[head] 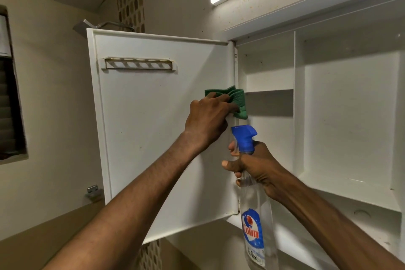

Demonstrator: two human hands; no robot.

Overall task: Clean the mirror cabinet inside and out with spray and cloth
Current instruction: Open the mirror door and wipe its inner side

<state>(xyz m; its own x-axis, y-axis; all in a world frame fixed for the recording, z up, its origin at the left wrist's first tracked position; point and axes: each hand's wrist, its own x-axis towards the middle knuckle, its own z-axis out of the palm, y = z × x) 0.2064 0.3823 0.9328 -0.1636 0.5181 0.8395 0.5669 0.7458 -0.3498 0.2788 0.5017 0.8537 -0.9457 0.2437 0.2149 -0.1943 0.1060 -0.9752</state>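
Forearms fill the bottom, reaching up to the cabinet (341, 98), which hangs open with bare white shelves. Its door (153, 129) is swung out left, rack near the top. Right hand (256, 169) has a clenched grip round the neck of the bottle (254, 215) (blue trigger, "Colin" label), held upright beside the hinge. Left hand (208, 120) presses the bunched green cloth (237, 101) against the door's hinge edge.

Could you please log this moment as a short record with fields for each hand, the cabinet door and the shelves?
left hand: presses green cloth on the door's hinge edge
right hand: grips spray bottle, upright, blue nozzle up
cabinet door: swung open, inner side showing, slotted rack near top
shelves: white, nothing visible on them
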